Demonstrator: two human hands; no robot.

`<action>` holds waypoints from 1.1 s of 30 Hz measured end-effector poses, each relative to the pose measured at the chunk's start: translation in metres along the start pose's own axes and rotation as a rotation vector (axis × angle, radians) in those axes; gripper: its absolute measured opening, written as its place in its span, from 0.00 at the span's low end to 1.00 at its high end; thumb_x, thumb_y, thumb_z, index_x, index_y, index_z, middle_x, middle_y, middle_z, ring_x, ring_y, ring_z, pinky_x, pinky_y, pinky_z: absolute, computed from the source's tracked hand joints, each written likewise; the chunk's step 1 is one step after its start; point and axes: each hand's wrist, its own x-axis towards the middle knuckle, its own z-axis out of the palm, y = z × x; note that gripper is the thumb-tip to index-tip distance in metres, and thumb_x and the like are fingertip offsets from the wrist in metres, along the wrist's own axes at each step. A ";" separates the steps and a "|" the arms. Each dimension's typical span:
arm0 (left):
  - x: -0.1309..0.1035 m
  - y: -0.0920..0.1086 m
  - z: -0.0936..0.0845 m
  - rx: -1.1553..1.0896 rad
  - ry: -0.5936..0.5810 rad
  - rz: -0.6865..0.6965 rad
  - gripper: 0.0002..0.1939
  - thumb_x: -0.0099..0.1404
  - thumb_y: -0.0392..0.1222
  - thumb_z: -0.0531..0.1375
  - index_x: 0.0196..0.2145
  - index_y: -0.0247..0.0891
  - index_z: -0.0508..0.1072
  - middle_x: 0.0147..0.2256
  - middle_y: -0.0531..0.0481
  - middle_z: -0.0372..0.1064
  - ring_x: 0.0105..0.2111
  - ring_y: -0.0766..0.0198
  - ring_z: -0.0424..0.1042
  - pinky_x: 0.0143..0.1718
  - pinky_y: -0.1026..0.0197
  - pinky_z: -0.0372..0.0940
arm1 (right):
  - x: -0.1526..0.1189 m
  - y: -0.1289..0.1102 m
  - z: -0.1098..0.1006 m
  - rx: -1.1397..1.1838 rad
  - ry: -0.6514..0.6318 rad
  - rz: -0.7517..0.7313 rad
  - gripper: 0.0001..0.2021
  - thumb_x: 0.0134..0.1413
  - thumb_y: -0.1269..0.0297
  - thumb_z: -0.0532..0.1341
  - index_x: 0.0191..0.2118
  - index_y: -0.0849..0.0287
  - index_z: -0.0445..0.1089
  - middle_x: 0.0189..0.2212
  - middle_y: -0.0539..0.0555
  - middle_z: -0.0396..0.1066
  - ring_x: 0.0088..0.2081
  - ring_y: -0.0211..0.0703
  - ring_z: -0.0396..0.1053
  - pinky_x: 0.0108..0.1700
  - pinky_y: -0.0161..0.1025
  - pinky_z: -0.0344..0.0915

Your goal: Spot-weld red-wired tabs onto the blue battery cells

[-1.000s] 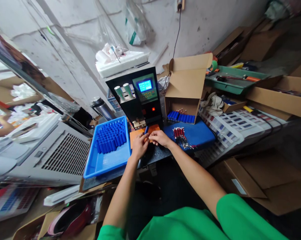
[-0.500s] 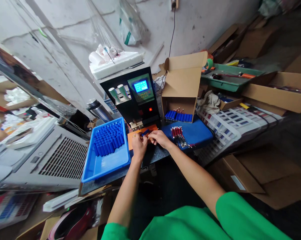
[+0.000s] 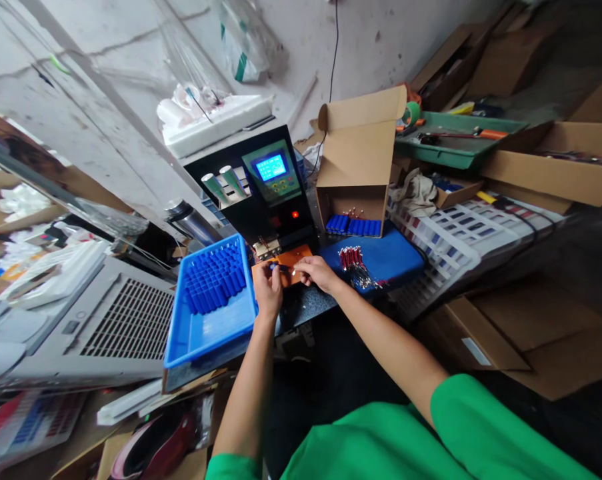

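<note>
My left hand [image 3: 269,288] is closed around a blue cylindrical battery cell [image 3: 275,266], mostly hidden by the fingers, over an orange board [image 3: 297,256]. Beside it, my right hand [image 3: 317,272] pinches a small shiny piece [image 3: 295,271] whose kind I cannot make out. Just behind both hands stands a black spot welder [image 3: 281,227] with a lit screen and small electrodes low at its front. Left of my left hand, a blue tray [image 3: 215,333] holds many upright blue cells [image 3: 215,277]. A bundle of red and black wire leads [image 3: 353,263] lies to the right.
An opened cardboard box [image 3: 355,153] with a row of blue cells [image 3: 353,225] stands on a blue surface [image 3: 398,257]. A steel flask [image 3: 193,223] is behind the tray. White crates [image 3: 431,247] and a green tray [image 3: 455,150] are at right; a grey slatted unit [image 3: 115,320] is at left.
My hands have moved apart: the left hand with the cell has drawn left, away from the right hand's fingertips. The whole view has shifted slightly.
</note>
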 end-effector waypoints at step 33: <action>-0.001 -0.011 0.008 -0.045 -0.051 -0.097 0.17 0.67 0.47 0.60 0.51 0.39 0.74 0.38 0.47 0.77 0.40 0.57 0.76 0.44 0.56 0.71 | 0.035 0.001 0.042 -0.001 0.087 -0.063 0.14 0.48 0.57 0.65 0.25 0.56 0.60 0.17 0.43 0.57 0.19 0.29 0.53 0.20 0.29 0.47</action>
